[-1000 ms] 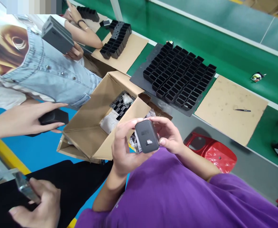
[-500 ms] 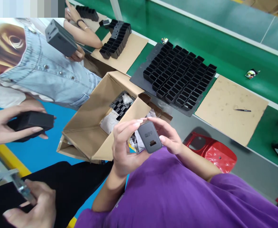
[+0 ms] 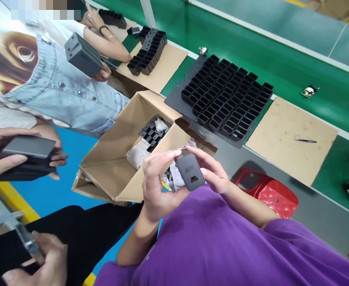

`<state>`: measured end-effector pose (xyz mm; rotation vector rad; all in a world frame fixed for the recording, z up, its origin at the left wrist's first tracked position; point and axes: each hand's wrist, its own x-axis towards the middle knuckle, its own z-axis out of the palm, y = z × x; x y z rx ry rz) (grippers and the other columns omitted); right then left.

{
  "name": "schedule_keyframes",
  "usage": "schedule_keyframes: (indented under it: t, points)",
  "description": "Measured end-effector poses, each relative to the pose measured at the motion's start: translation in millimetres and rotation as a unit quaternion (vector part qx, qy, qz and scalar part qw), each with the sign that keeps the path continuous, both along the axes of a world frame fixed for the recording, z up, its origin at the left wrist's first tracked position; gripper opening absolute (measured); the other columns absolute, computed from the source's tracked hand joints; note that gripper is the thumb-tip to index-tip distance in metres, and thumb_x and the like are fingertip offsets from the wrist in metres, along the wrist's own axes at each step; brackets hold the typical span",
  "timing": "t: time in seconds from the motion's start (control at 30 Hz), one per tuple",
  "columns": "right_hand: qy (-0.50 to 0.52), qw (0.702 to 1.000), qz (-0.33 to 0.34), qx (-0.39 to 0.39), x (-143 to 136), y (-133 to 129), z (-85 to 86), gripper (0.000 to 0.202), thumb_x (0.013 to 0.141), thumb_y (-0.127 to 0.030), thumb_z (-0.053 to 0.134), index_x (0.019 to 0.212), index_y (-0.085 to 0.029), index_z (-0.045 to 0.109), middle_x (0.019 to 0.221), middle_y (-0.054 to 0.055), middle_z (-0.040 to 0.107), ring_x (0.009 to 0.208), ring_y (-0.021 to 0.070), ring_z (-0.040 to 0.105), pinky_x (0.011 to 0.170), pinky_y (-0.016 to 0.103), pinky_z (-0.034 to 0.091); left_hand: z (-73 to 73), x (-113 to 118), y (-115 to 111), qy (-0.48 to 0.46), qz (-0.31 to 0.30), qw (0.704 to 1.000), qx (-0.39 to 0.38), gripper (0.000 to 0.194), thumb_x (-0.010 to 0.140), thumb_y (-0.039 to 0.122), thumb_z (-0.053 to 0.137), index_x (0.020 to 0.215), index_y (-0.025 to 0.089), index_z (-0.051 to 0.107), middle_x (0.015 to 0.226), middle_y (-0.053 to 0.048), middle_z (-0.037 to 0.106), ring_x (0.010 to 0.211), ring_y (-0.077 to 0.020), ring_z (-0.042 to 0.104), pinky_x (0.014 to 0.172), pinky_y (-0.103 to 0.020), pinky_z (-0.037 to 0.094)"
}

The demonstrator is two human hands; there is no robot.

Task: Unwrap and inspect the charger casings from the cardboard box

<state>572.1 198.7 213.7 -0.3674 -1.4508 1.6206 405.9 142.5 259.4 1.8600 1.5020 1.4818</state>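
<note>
Between my two hands is a black plastic charger housing (image 3: 189, 171), its end face with a small shaped cutout and moulded marks turned up toward me. My left hand (image 3: 159, 186) grips its left side, thumb beneath and fingertips on the top edge. On the other side, my right hand (image 3: 211, 169) pinches it with thumb and fingers. Just behind my hands stands an open cardboard box (image 3: 111, 155) holding several black housings (image 3: 155, 131) and some white wrapping. Whatever lies inside the held housing is hidden.
Rows of black housings (image 3: 228, 93) stand on a dark sheet on the green bench. Tweezers (image 3: 307, 140) rest on a cardboard mat (image 3: 293, 139). A red stool (image 3: 269, 190) is below. At left, co-workers' hands hold black housings (image 3: 28, 155); another hand (image 3: 40, 258) grips a metal-ended object.
My hands keep almost the same hold on the housing. A co-worker at left has turned the housings in their hands, and the view has shifted slightly.
</note>
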Motion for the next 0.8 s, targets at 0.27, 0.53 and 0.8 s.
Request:
schedule_keyframes:
  t: [0.27,0.53,0.8]
  points:
    - [0.018,0.996,0.003,-0.088,-16,-1,-12.1,0.057,0.098,-0.054,0.055,0.148,-0.028,0.046,0.135,0.010,0.065,0.119,0.0215,0.067,0.100,0.039,0.057,-10.3,-8,5,-0.013,-0.029,0.999,-0.005,0.080,0.073,0.021,0.085,0.143,0.029,0.049,0.132,-0.009,0.066,0.122,-0.0265,0.064,0.105,-0.045,0.055]
    - [-0.268,0.947,-0.143,-0.107,-28,98,-77.2,0.055,0.075,-0.046,0.078,0.122,-0.021,0.064,0.108,0.008,0.073,0.098,0.0239,0.069,0.092,0.040,0.057,-110.5,-53,-11,-0.072,0.095,0.935,-0.334,0.072,0.085,0.048,0.072,0.148,0.027,0.045,0.153,-0.015,0.050,0.137,-0.0311,0.056,0.112,-0.049,0.051]
    - [-0.156,0.968,-0.183,-0.077,-68,195,-48.9,0.059,0.068,-0.058,0.077,0.113,-0.025,0.059,0.115,0.007,0.069,0.109,0.0260,0.066,0.097,0.042,0.056,-178.4,-77,-103,-0.176,0.228,0.844,-0.453,0.067,0.076,0.065,0.068,0.128,0.025,0.057,0.137,-0.015,0.065,0.124,-0.0350,0.067,0.098,-0.049,0.061]
